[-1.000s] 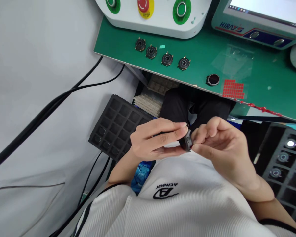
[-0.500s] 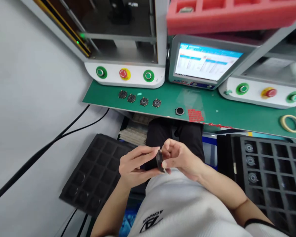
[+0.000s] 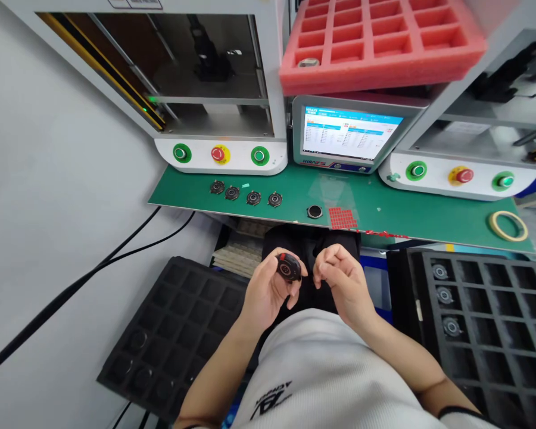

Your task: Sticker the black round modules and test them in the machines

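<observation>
My left hand [image 3: 268, 292] holds a round black component with a red-edged rim [image 3: 288, 267] between its fingers and palm. My right hand [image 3: 342, 280] is apart from it, with its fingers curled in and nothing in them. Ahead on the green mat [image 3: 339, 208], several round black parts with small metal tabs [image 3: 245, 194] lie in a row. Next to them is a single dark disc with a silver rim [image 3: 314, 211]. Both hands are well below the mat's front edge, above my dark trousers.
A black tray with round parts [image 3: 444, 295] is at my right, and another black tray [image 3: 172, 333] is at my left. Machines with push buttons and a screen [image 3: 348, 136] stand behind the mat, below a pink foam tray [image 3: 375, 47].
My right hand has let go of the round component and moved right of it. The left hand now holds it alone, face up. The view has tilted upward, showing more of the machines.
</observation>
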Demonstrator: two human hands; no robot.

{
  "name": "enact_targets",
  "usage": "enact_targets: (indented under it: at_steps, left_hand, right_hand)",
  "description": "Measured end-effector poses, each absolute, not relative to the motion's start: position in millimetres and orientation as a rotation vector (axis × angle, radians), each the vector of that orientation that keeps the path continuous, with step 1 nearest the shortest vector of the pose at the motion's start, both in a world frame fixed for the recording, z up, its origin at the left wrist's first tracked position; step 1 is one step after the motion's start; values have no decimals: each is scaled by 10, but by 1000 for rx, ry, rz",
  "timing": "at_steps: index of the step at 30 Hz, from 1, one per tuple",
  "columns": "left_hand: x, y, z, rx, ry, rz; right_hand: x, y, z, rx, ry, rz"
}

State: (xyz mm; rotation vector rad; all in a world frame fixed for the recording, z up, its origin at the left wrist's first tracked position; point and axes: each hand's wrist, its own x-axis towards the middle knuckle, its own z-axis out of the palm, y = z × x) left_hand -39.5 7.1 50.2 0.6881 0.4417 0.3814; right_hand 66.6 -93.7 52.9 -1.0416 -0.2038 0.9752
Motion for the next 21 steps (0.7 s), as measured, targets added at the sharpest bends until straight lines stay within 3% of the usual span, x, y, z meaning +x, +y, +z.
enact_targets:
  at_steps: [15, 21]
  left_hand:
    - [-351, -76, 566, 941, 497, 520]
    - [-379, -140, 559, 1067, 421, 624]
  right_hand:
    - [571, -940, 582, -1124, -436, 770]
    - [529, -914, 693, -1107, -472, 885]
